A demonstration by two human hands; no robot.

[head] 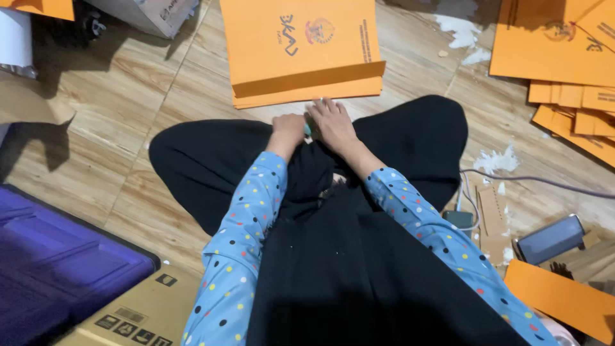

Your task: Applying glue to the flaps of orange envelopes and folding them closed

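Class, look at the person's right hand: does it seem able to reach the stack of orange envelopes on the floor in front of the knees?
Probably yes. The right hand already rests at the near edge of the stack of orange envelopes, fingertips about touching it, and nothing lies between them.

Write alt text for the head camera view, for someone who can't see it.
Seen from above, a person in black clothing and blue polka-dot sleeves sits on a wooden floor, left hand and right hand together around a small teal object. A stack of orange folders lies just ahead.

Envelope stack lies before the hands; phone right.
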